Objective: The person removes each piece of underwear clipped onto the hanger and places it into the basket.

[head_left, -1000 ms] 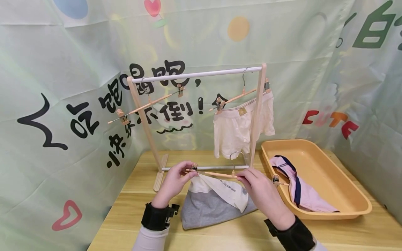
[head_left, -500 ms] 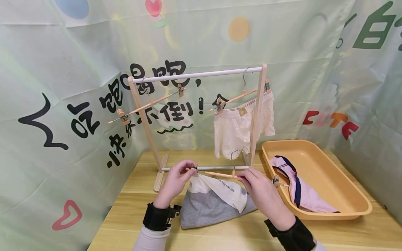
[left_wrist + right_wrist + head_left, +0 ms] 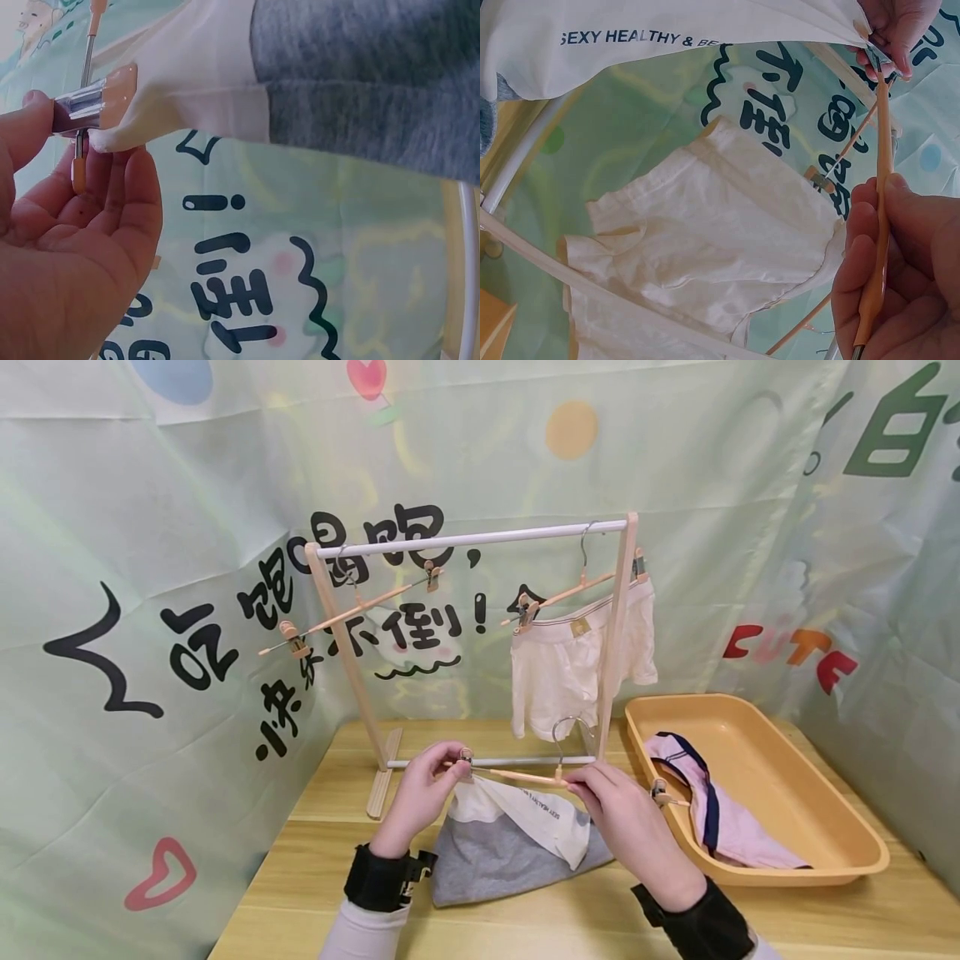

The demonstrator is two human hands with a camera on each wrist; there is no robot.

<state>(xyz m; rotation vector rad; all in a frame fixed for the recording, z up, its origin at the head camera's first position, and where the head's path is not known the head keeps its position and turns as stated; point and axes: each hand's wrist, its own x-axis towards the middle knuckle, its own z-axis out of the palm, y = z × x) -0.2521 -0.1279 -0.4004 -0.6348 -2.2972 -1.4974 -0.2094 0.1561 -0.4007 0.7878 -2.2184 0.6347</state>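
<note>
Staged tabletop booth, printed cloth walls, wood-grain table

From the head, the scene was viewed forward and down, with the yellow wood-grain tabletop, the pale wooden rack with white rails and the pale green printed cloth backdrop all taken in. From the left wrist, the bare left hand and a silver-and-peach clip were shown very close, the backdrop turned sideways. From the right wrist, the bare right hand was seen close, on a slim orange hanger bar, likewise turned sideways. Clip and left hand were shared by all three.
</note>
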